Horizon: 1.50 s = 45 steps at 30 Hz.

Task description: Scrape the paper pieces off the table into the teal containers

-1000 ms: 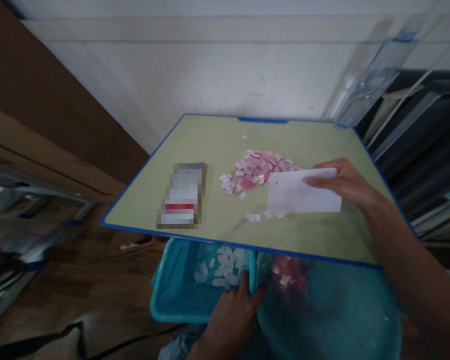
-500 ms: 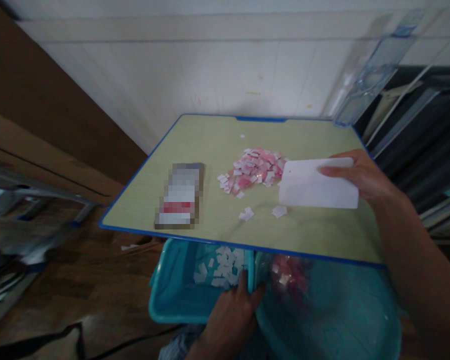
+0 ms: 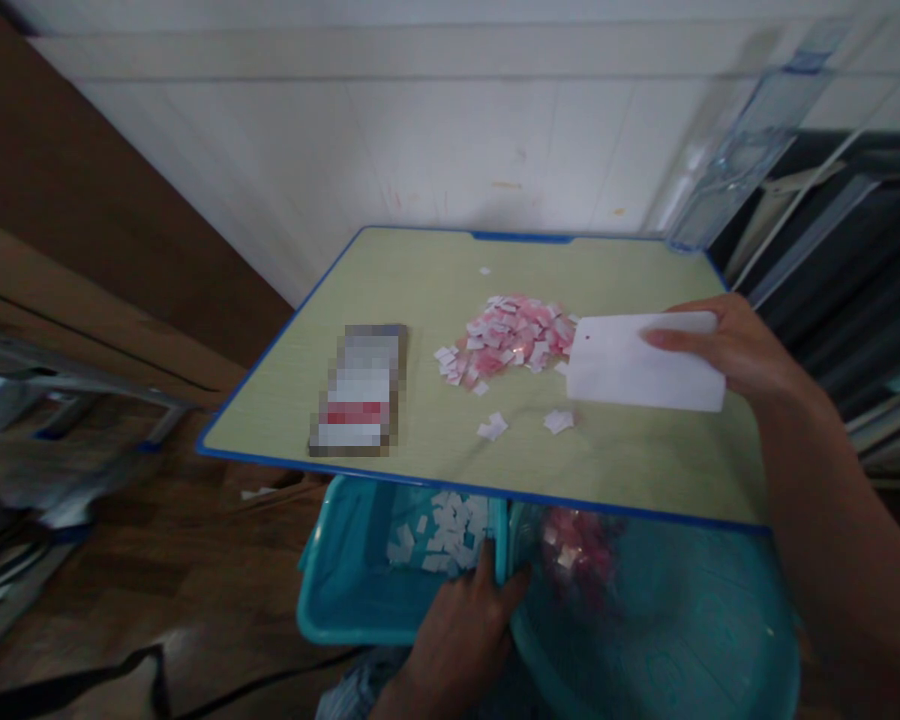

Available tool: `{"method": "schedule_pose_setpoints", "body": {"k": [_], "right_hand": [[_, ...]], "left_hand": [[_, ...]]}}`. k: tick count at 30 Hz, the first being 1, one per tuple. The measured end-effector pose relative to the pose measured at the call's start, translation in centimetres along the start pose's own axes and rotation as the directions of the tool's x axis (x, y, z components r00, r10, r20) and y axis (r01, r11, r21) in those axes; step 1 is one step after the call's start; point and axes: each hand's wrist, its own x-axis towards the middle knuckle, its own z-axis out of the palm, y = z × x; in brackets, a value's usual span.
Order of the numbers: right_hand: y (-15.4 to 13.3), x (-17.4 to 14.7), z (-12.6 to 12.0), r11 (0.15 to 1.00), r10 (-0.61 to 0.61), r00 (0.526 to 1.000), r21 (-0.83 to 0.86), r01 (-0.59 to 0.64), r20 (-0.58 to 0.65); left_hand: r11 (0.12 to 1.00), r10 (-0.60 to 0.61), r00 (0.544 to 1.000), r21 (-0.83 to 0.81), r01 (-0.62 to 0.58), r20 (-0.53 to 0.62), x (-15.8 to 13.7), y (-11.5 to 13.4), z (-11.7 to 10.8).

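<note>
White card point(image 3: 645, 362) in raised right hand point(image 3: 742, 350)

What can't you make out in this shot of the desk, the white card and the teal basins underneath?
All in the head view:
- Flat item on the desk: its face is pixelated, unreadable.
- Far parts of both teal basins: hidden under the desk edge.
- Pieces in the round basin: blurred.
- Right hand palm: hidden behind the white card.
- Left hand wrist: cut off by the bottom edge.

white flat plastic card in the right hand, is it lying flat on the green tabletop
No, the right hand holds the white flat plastic card tilted up beside the pink and white paper pile.
</note>
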Motion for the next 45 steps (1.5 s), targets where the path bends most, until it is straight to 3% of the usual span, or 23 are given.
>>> {"method": "schedule_pose_setpoints", "body": {"k": [3,8,13,21,31,35,37,40,45], "right_hand": [[-0.2,-0.2,0.0,0.998,0.020,0.999,0.063,-0.018,-0.032],[-0.3,-0.1,0.2,1.000,0.003,0.998,0.022,-0.004,0.062],[-0.4,-0.1,0.4,0.999,0.015,0.999,0.041,-0.013,-0.030],[-0.4,0.3,1.9,0.997,0.022,0.998,0.066,-0.026,0.056],[-0.1,0.4,0.8,0.999,-0.043,0.998,-0.032,0.041,-0.052],[-0.5,-0.1,0.5,0.999,0.008,0.995,0.034,-0.004,-0.099],[-0.6,-0.2,0.4,0.997,0.033,0.998,0.065,-0.029,-0.062],[-0.5,-0.1,1.1,1.000,-0.024,0.996,0.005,0.024,0.088],[-1.1,0.1,4.1,0.985,-0.171,0.939,0.020,0.173,0.299]], "left_hand": [[1.000,-0.007,1.000,-0.007,0.007,0.005,0.0,0.0,0.0],[1.000,-0.019,0.999,-0.021,0.020,0.025,0.1,0.0,0.0],[1.000,-0.007,1.000,-0.005,0.007,0.006,0.0,0.0,0.0],[1.000,-0.002,1.000,0.012,0.003,-0.014,0.0,0.0,0.0],[1.000,0.004,1.000,0.021,-0.005,0.007,0.0,0.0,-0.2],[1.000,0.004,1.000,0.025,-0.004,-0.009,0.0,0.1,-0.2],[1.000,0.005,1.000,0.023,-0.005,-0.013,0.0,0.1,-0.2],[1.000,-0.001,1.000,0.029,0.001,0.001,0.0,0.1,-0.2],[1.000,0.007,1.000,0.031,-0.007,0.000,0.0,0.1,-0.2]]}}
